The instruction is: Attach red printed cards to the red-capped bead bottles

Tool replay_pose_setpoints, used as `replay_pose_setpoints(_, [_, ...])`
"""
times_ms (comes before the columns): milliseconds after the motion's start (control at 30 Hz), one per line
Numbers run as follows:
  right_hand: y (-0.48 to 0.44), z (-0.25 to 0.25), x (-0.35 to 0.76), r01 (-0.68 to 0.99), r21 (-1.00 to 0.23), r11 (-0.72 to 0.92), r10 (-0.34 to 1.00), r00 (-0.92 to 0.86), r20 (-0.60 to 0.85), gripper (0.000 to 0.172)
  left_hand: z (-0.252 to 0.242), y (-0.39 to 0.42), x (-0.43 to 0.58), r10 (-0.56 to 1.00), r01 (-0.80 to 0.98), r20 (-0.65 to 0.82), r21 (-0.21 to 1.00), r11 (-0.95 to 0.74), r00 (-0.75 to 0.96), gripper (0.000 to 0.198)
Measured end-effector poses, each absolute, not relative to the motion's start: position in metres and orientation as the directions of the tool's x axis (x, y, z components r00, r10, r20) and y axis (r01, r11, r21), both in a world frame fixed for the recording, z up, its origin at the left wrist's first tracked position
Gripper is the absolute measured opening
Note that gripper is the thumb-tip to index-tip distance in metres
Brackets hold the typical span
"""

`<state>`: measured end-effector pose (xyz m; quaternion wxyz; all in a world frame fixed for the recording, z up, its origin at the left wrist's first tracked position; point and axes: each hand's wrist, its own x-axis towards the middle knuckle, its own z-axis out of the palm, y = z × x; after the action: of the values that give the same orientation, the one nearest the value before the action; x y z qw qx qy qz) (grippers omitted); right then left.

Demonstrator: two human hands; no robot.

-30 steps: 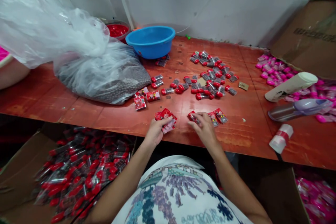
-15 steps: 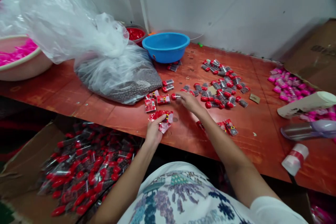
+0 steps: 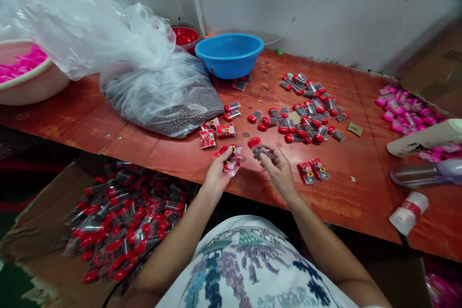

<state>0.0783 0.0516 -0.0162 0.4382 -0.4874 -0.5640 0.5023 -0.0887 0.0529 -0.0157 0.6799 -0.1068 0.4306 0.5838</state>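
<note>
Red-capped vial (image 3: 257,146) pinched in right hand (image 3: 279,169) fingers, beside left-hand packets (image 3: 229,159)

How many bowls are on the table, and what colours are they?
Blue bowl: 1
Cream basin holding pink pieces: 1
Small bowl with red contents: 1
Total: 3

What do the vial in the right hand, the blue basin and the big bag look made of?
Vial in the right hand: clear body, probably plastic, dark contents showing through; glossy red cap. Blue basin: smooth, shiny, likely plastic. Bag: thin, crinkled clear plastic film.
</note>
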Motion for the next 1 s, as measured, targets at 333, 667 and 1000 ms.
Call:
replay_pose_setpoints(333, [0.022, -0.005, 0.089, -0.079, -0.993, -0.091, 0.996, -0.026, -0.09, 0.037, -0.01, 0.048, -0.056, 0.769, -0.823, -0.612, 0.524, 0.217, -0.186, 0.014])
replay_pose_setpoints(667, [0.014, -0.014, 0.096, 0.082, -0.997, -0.014, 1.0, -0.011, -0.015, 0.037, -0.001, 0.042, -0.051, 0.835, -0.732, -0.496, 0.657, 0.179, -0.241, 0.023])
replay_pose_setpoints(1000, [0.011, -0.003, 0.1, -0.094, -0.977, -0.193, 0.968, -0.183, -0.174, 0.037, 0.003, 0.037, -0.05, 0.875, -0.653, -0.391, 0.747, 0.122, -0.284, 0.023])
